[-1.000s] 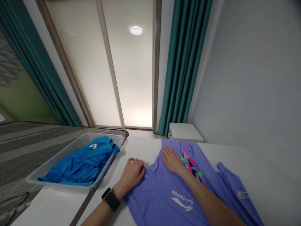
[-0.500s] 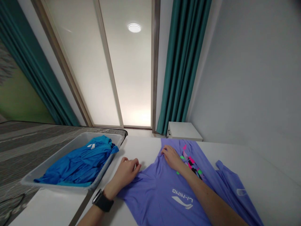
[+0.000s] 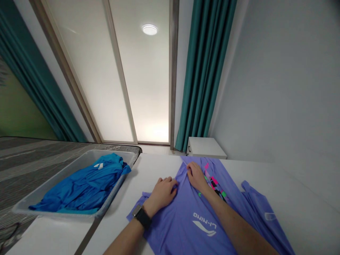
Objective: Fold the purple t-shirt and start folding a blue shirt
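A purple T-shirt (image 3: 204, 224) with a white LI-NING logo and a pink, green and black print lies spread on the white table (image 3: 148, 173). My left hand (image 3: 162, 193), with a black watch on the wrist, is shut on the fabric left of the collar, and a bunched edge sticks out beyond it. My right hand (image 3: 196, 176) grips the shirt near the collar, with wrinkles running toward it. A sleeve (image 3: 261, 216) with a small pale logo lies at the right. Neither hand touches the blue garment (image 3: 82, 187) in the tray.
A grey plastic tray (image 3: 53, 213) sits at the table's left edge. Beyond the table are a striped grey surface (image 3: 26, 166), a white cabinet (image 3: 205, 147), and teal curtains (image 3: 204, 71) beside a glowing glass door (image 3: 148, 88).
My left hand has slid right toward the collar, drawing the shirt's left side inward. My right hand has bunched the fabric under it. The view has shifted slightly.
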Demonstrator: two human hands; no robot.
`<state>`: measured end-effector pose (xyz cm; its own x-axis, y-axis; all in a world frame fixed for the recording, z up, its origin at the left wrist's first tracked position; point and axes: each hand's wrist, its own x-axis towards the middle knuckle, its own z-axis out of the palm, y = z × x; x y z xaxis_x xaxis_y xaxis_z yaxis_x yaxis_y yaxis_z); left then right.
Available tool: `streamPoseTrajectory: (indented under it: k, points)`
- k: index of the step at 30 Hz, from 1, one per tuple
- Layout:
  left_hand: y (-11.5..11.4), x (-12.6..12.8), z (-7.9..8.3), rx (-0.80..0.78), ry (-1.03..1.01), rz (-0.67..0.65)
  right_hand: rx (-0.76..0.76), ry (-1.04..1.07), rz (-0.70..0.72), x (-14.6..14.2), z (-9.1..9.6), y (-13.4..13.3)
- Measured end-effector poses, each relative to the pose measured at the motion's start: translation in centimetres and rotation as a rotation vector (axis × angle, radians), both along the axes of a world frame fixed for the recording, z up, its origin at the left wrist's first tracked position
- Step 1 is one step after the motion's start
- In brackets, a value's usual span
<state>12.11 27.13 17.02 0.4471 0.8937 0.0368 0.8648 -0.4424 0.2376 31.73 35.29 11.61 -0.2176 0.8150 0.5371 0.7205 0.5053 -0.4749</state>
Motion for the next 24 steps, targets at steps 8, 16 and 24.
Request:
streamPoseTrajectory:
  k: [8,16,24]
  points:
    - [-0.6,-0.6,0.5,-0.162,-0.113,-0.084,0.035,0.119,-0.098,0.6,0.4,0.0]
    - [-0.1,-3.1,1.2,-0.521,-0.274,-0.118,-0.068,-0.001,0.088,-0.3,0.5,-0.4]
    - [4.4,-1.7,1.7,-0.061,0.006,0.049,-0.179,-0.309,-0.058,1.4,1.5,1.0]
